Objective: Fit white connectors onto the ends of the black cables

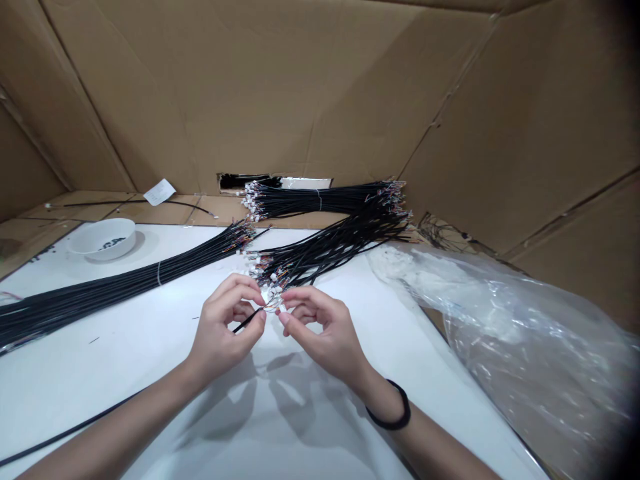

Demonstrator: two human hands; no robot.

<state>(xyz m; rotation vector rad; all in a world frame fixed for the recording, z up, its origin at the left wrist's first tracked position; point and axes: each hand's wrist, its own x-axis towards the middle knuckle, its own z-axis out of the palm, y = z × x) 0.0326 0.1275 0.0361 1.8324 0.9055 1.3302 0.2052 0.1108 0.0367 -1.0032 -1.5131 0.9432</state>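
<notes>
1. Left hand [225, 327], just left of the frame's middle: thumb and forefinger are pinched shut on a single black cable [245, 325], with the other fingers curled in.
2. Right hand [320, 327], just right of the middle: fingers are bent and the tips are closed on the little white connector [277, 305] at that same cable's end. It's too small to make out the exact grip. There's a black band [395, 410] on that wrist.
3. The cable itself sits between the two hands, then trails down-left under the left forearm across the white table [150, 347] and out at the lower left edge.
4. Right above the hands, almost touching the fingertips, is a loose pile of cables [325, 250] with the connector ends pointing at the hands.
5. On the left of the frame is a long tied bundle [100, 287] running diagonally.
6. At the back, against the cardboard wall [300, 87], lies another tied bundle [320, 199].
7. A white bowl [103, 237] sits upper left, with a paper slip [160, 191] behind it.
8. A crumpled clear plastic bag [525, 347] fills the right side.
</notes>
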